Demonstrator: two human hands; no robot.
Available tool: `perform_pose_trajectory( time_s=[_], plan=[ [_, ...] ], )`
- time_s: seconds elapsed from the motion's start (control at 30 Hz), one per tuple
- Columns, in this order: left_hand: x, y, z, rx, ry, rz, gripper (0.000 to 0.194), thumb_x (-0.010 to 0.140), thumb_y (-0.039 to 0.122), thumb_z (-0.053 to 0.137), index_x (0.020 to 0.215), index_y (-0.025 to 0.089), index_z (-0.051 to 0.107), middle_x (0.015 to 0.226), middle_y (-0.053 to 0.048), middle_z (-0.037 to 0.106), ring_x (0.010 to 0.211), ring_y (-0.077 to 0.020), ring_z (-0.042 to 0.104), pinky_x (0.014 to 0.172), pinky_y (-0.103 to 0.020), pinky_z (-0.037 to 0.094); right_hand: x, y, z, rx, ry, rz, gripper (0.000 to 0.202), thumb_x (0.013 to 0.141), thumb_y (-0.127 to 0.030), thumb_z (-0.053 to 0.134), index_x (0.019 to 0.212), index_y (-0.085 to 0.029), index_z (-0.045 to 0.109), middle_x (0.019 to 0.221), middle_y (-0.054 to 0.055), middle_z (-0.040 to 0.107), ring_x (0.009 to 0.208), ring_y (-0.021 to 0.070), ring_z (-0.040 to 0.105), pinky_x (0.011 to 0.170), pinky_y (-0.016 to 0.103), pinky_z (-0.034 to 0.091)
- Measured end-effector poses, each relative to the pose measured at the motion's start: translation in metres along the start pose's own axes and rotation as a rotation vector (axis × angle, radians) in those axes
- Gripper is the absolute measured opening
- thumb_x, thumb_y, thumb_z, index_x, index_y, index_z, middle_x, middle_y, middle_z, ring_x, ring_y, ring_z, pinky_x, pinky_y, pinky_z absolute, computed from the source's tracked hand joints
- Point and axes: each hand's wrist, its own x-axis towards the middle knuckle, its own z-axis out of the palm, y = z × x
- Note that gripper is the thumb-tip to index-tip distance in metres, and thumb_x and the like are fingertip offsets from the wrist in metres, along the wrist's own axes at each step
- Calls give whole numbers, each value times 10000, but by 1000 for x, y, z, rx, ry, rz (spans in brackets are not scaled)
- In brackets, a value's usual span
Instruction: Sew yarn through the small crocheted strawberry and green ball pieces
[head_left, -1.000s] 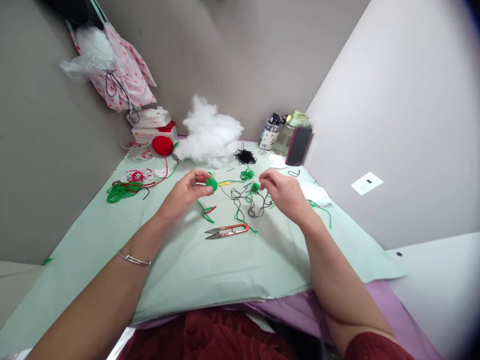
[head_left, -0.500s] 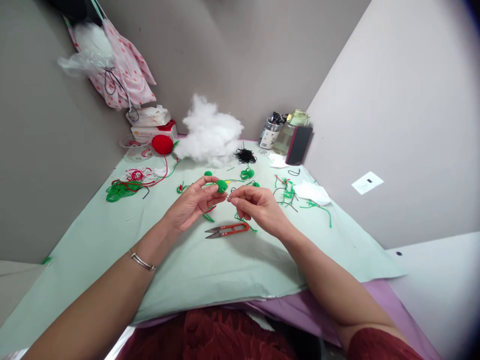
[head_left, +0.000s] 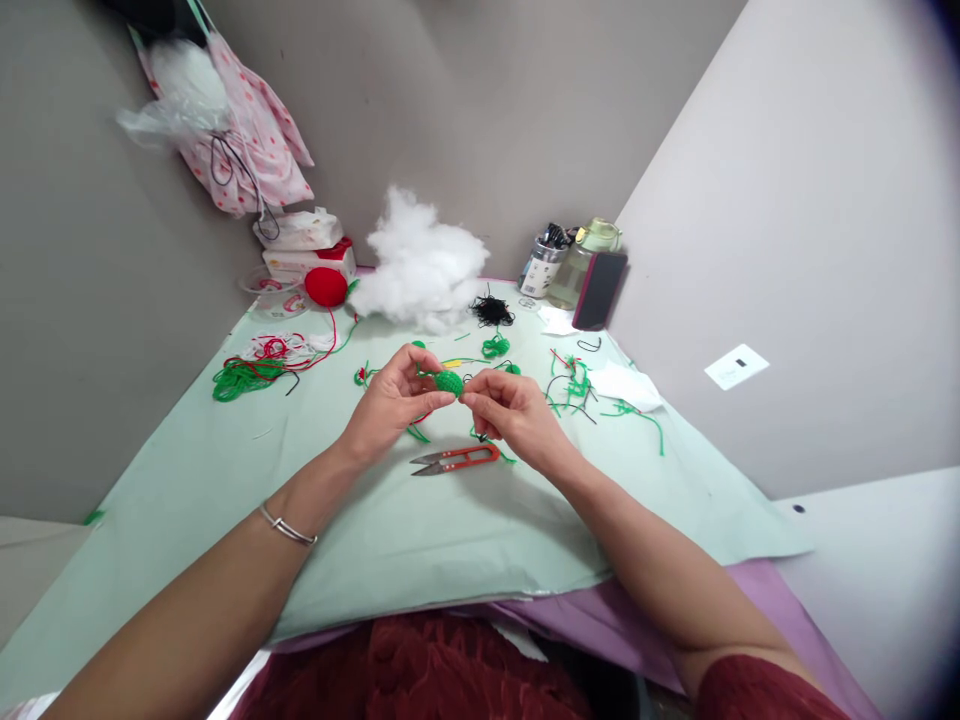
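Right hand (head_left: 514,410) drawn in to the green crocheted ball (head_left: 449,383) from well apart a second ago

At far left, a green yarn skein (head_left: 244,382) lies on the pale green table cover (head_left: 525,540), with red and white strands around its upper side. Next comes a red yarn ball (head_left: 325,287), in front of a tissue box (head_left: 304,264). The left hand (head_left: 390,405) has its thumb and fingers clamped on the crocheted ball, held above the cover, in front of the white stuffing (head_left: 424,265). Nearer the person lie orange-handled thread snips (head_left: 446,467), blades pointing left. Behind the hands sits a black yarn tangle (head_left: 493,311). The right hand's thumb and forefinger are pinched together at the ball's right edge; what they grip is too small to tell. Farther right are yarn scraps (head_left: 576,380) and a leaning phone (head_left: 600,290).
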Motion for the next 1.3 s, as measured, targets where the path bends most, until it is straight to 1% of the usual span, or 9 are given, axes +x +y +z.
perform_pose_trajectory(
  time_s=[0.1, 0.2, 0.33, 0.5, 0.7, 0.83, 0.93, 1.13, 1.3],
  plan=[
    [-1, 0, 1, -12, 17, -17, 373, 711, 245, 845, 976, 225, 584, 958, 10, 644, 867, -145, 610, 779, -279, 474, 2, 0, -1, 18, -5, 6, 232, 860, -400, 680, 820, -175, 642, 575, -34, 565, 491, 88, 440, 477, 233, 349],
    [-2, 1, 0, -65, -15, -61, 380, 732, 258, 835, 1055, 229, 637, 974, -4, 668, 917, -157, 611, 819, -284, 472, 4, 1, -4, -7, 23, -51, 248, 829, -411, 731, 804, -166, 699, 693, -7, 587, 559, 87, 443, 513, 243, 368],
    [-1, 2, -2, -95, -59, -71, 299, 753, 271, 829, 1013, 231, 687, 930, -5, 689, 889, -155, 609, 803, -286, 468, 4, 2, -9, 0, -20, -62, 210, 821, -387, 748, 829, -177, 740, 774, 3, 576, 600, 91, 442, 540, 257, 390],
    [0, 4, -3, -107, -74, -44, 302, 736, 266, 845, 1001, 223, 705, 931, -11, 702, 895, -165, 629, 863, -311, 482, 2, 0, -16, 1, -94, -52, 211, 846, -358, 715, 953, -185, 771, 855, 27, 656, 612, 95, 458, 565, 268, 413],
    [-1, 3, -4, -28, -78, -1, 302, 748, 264, 840, 1014, 232, 701, 943, -7, 702, 886, -160, 625, 804, -298, 489, 1, -8, -23, -45, -141, -6, 178, 856, -318, 689, 940, -177, 758, 728, -2, 602, 600, 99, 472, 558, 259, 407],
    [-1, 3, -2, 57, -31, 29, 322, 686, 268, 872, 952, 210, 701, 940, -13, 694, 818, -160, 620, 739, -313, 498, 2, -6, -16, 10, -99, 1, 181, 828, -340, 715, 804, -168, 663, 686, -21, 550, 577, 91, 471, 552, 252, 397],
    [-2, 2, -1, 39, -56, 18, 331, 676, 276, 881, 946, 210, 701, 960, -17, 690, 827, -158, 620, 748, -315, 508, 2, -1, -10, 66, -95, -14, 226, 819, -368, 735, 783, -172, 628, 655, -33, 518, 566, 90, 452, 553, 254, 385],
    [-3, 3, 1, -3, -54, 16, 318, 688, 272, 877, 930, 220, 677, 913, 0, 678, 854, -162, 623, 769, -306, 506, 7, 5, -9, 133, -52, -54, 250, 799, -399, 781, 793, -173, 673, 671, -22, 552, 584, 95, 479, 575, 259, 398],
    [-3, 7, 0, 48, -45, 23, 317, 720, 280, 850, 986, 232, 685, 950, -6, 685, 852, -162, 613, 721, -287, 483, 9, 1, -15, 95, -105, -59, 215, 796, -377, 785, 813, -174, 715, 740, -10, 596, 594, 90, 503, 598, 265, 432]
  ],
)
